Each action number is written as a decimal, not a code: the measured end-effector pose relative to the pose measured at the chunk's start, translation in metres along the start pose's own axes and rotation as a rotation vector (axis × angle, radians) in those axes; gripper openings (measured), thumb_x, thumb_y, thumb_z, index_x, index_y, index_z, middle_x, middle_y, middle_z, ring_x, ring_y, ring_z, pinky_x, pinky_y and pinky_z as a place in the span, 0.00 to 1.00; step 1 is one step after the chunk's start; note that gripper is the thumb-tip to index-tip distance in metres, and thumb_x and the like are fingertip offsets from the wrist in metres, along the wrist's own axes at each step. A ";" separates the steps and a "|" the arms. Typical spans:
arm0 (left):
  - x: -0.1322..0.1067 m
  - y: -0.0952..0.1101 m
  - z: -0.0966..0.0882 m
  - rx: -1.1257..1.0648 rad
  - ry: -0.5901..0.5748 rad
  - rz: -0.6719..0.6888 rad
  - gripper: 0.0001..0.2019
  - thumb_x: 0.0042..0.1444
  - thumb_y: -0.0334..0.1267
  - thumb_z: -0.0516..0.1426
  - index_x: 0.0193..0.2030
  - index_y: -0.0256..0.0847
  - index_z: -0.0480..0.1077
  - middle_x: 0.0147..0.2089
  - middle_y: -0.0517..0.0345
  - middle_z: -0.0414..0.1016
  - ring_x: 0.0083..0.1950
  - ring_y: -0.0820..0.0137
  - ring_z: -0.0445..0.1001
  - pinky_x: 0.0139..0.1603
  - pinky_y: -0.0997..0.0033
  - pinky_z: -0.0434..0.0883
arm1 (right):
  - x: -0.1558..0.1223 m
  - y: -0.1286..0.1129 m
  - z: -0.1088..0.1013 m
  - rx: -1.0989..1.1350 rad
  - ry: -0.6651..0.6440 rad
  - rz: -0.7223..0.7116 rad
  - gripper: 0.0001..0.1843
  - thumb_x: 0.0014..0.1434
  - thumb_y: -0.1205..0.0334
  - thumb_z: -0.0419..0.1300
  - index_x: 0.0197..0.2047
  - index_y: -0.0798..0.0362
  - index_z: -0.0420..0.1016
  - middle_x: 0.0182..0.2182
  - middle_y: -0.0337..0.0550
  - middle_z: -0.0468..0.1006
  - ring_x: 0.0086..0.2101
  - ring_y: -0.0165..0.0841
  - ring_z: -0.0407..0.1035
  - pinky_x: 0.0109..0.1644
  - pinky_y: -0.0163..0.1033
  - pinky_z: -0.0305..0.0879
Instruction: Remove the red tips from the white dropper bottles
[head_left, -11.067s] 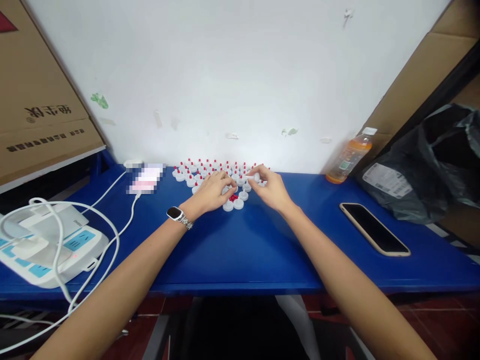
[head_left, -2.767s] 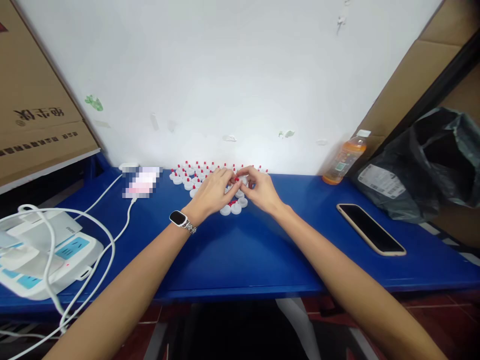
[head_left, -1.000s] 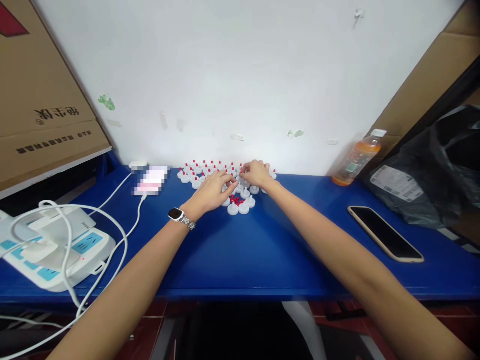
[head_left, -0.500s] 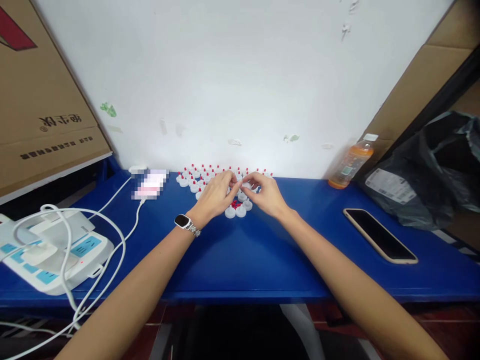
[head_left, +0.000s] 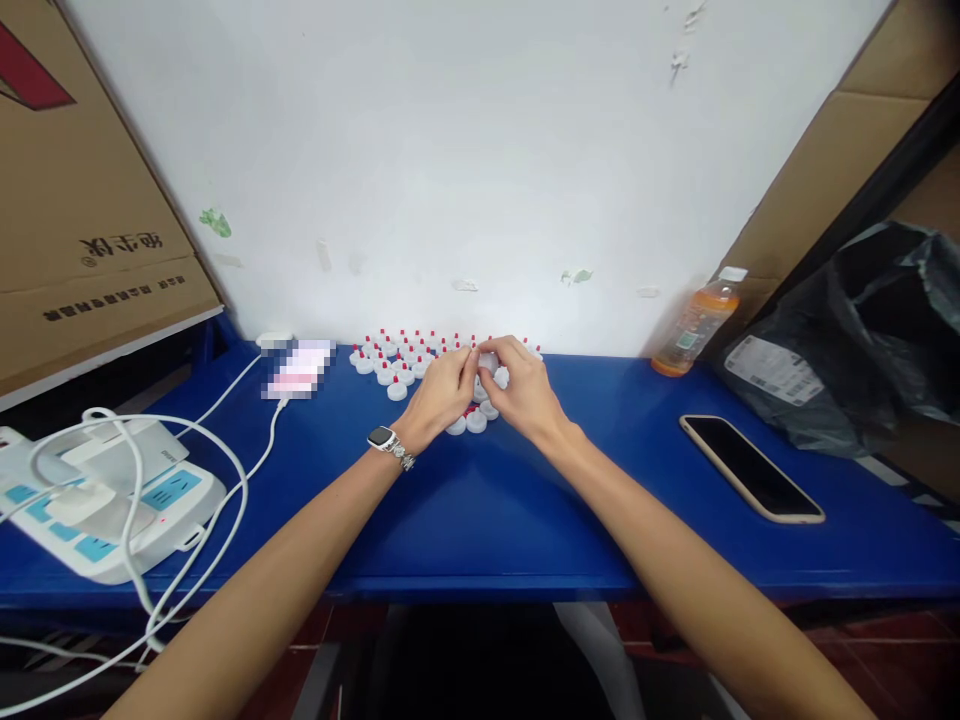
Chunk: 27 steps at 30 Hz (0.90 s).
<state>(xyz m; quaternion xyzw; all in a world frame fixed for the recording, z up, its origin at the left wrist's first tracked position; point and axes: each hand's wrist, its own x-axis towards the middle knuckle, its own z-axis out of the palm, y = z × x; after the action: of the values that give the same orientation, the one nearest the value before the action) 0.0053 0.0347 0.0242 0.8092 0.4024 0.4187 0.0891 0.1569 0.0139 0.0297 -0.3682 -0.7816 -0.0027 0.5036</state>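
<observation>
Several small white caps with red tips (head_left: 397,358) stand in rows at the back of the blue table (head_left: 480,500), near the wall. A few plain white caps (head_left: 466,424) lie just in front of my hands. My left hand (head_left: 442,392), with a watch on its wrist, and my right hand (head_left: 521,388) meet over the cluster. Both pinch at one white cap (head_left: 488,362) held between their fingertips. Whether a red piece is in the left fingers is hidden.
A white power strip with looped white cables (head_left: 105,490) sits at the left. A black phone (head_left: 751,468) lies at the right, an orange drink bottle (head_left: 694,322) and a black plastic bag (head_left: 855,330) behind it. Cardboard boxes (head_left: 82,200) flank both sides.
My hands have drawn closer together and now press on the same white cap. The right hand came back from the rear rows over the last second.
</observation>
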 end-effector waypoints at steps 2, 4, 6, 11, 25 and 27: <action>0.003 0.005 0.000 -0.046 0.036 -0.059 0.18 0.74 0.44 0.42 0.31 0.43 0.58 0.26 0.61 0.63 0.27 0.70 0.62 0.33 0.66 0.58 | 0.001 -0.001 -0.001 -0.036 0.033 -0.026 0.12 0.63 0.70 0.54 0.48 0.51 0.73 0.45 0.50 0.77 0.48 0.41 0.72 0.55 0.47 0.70; 0.007 0.005 -0.006 -0.097 0.094 -0.136 0.19 0.73 0.44 0.42 0.29 0.43 0.57 0.24 0.62 0.62 0.26 0.70 0.61 0.31 0.66 0.57 | 0.001 0.001 -0.003 -0.072 0.058 -0.022 0.13 0.62 0.72 0.53 0.47 0.51 0.73 0.46 0.51 0.76 0.49 0.42 0.71 0.56 0.48 0.69; 0.010 -0.002 -0.016 -0.151 0.175 -0.236 0.22 0.73 0.46 0.41 0.27 0.43 0.55 0.23 0.61 0.60 0.26 0.71 0.60 0.30 0.67 0.57 | 0.000 0.007 -0.008 -0.104 0.088 0.026 0.15 0.61 0.73 0.51 0.46 0.50 0.74 0.46 0.51 0.76 0.48 0.41 0.72 0.55 0.47 0.70; 0.005 -0.025 -0.026 0.023 -0.052 -0.102 0.22 0.72 0.49 0.44 0.29 0.42 0.64 0.28 0.57 0.67 0.34 0.66 0.66 0.37 0.65 0.64 | -0.001 0.020 -0.012 -0.033 0.165 0.201 0.09 0.60 0.68 0.56 0.41 0.50 0.76 0.44 0.45 0.79 0.42 0.38 0.74 0.51 0.44 0.71; -0.002 -0.051 -0.046 0.129 -0.229 0.076 0.20 0.72 0.47 0.47 0.47 0.43 0.78 0.41 0.51 0.74 0.46 0.60 0.70 0.54 0.56 0.67 | 0.062 0.069 0.028 -0.169 -0.288 0.397 0.06 0.54 0.67 0.62 0.36 0.55 0.81 0.32 0.44 0.81 0.34 0.36 0.74 0.42 0.39 0.69; -0.004 -0.054 -0.047 0.154 -0.222 0.057 0.20 0.71 0.46 0.47 0.45 0.43 0.78 0.41 0.50 0.75 0.46 0.60 0.70 0.53 0.55 0.68 | 0.071 0.074 0.036 -0.241 -0.383 0.400 0.07 0.54 0.67 0.62 0.36 0.55 0.82 0.33 0.46 0.83 0.35 0.36 0.75 0.42 0.38 0.68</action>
<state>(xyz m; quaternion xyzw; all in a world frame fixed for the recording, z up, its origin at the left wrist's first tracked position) -0.0623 0.0588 0.0258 0.8660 0.3979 0.2970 0.0589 0.1557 0.1214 0.0409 -0.5657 -0.7684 0.0733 0.2901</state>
